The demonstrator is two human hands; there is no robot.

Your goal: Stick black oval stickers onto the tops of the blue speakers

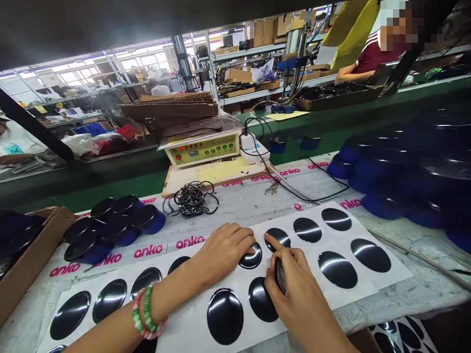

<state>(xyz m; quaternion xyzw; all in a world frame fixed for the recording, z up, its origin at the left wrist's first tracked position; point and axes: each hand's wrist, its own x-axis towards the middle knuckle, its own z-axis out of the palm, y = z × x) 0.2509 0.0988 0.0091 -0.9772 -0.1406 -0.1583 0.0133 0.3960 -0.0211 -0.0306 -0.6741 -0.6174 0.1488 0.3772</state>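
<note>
A white sheet (191,299) with rows of glossy black oval discs lies across the table. My left hand (228,247) rests palm down on it, fingertips at the edge of one black disc (252,257); that hand is open and holds nothing I can see. Around the left wrist are two bead bracelets (147,311). Curled in my right hand (296,277) is a small dark round piece (280,275), partly hidden by the fingers. The right index finger reaches out to another black disc (279,238).
Dark blue cups (117,223) cluster at left beside a cardboard box (44,250); more blue cups (390,176) pile up at right. Behind the sheet lie a heap of black rings (193,198), a control box (204,149) and a black cable (316,200). A person (368,59) sits across the bench.
</note>
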